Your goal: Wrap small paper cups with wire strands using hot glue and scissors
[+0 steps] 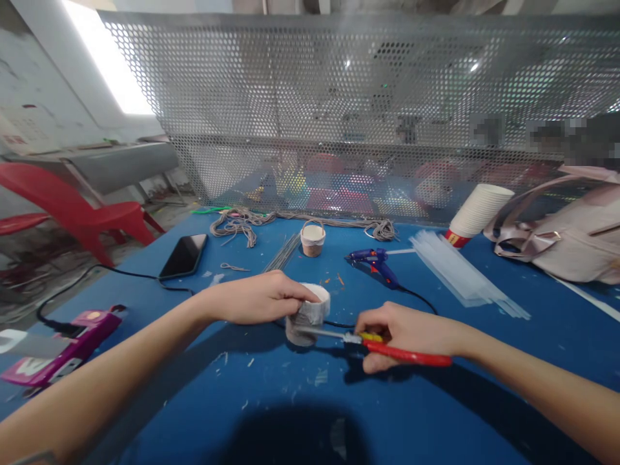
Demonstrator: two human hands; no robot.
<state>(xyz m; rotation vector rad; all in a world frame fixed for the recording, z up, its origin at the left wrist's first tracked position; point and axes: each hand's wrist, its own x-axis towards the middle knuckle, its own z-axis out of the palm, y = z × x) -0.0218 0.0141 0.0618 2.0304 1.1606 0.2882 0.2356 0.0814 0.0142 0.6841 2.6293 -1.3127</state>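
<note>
My left hand (264, 297) grips the rim of a small white paper cup (314, 313), thumb and fingers pinched at its opening. The lower part of this cup looks grey and wrapped; exactly with what, I cannot tell. In my right hand (411, 329) is a pair of long-nosed pliers (372, 342) with red and yellow handles. Their silver jaws point left and lie across the front of the cup; whether they touch it is unclear. Behind stands a small cup basket (312, 241) with a thin arched handle. A blue glue gun (375, 260) lies to the right.
Grey cord (237, 223) and thin wires (283, 252) lie at the back. Clear glue sticks (460, 274), stacked paper cups (482, 210) and a pale bag (576, 226) occupy the right. A phone (184, 255) and purple power strip (72, 345) are left. A perforated metal screen (310, 84) borders the table.
</note>
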